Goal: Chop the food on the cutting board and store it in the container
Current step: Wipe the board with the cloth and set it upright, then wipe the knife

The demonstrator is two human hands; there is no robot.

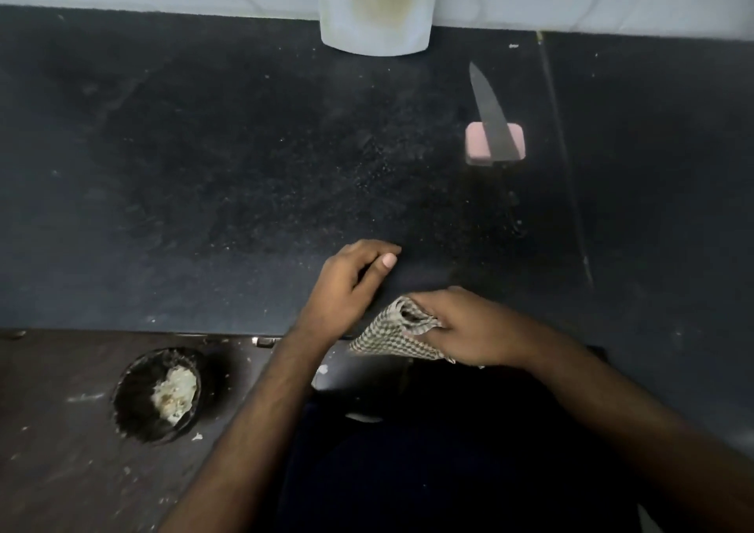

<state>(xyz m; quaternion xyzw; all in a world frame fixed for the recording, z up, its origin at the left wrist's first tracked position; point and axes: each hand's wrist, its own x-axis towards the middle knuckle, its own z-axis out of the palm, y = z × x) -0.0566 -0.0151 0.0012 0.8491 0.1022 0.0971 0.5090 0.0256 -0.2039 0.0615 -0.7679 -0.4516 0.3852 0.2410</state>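
A: While the right hand [469,328] bunches a checked cloth [391,336] in its grip at the near edge of the dark bench [204,165], what is the left hand [347,287] doing?

B: It rests just beside, fingers loosely curled, holding nothing.

A: And the knife [493,120]?

B: Well beyond the right hand, its blade lying across a pink block [475,145]. Farther back stands a pale container [375,6]; below left of the hands, a dark bowl [134,402] holds what may be food scraps.
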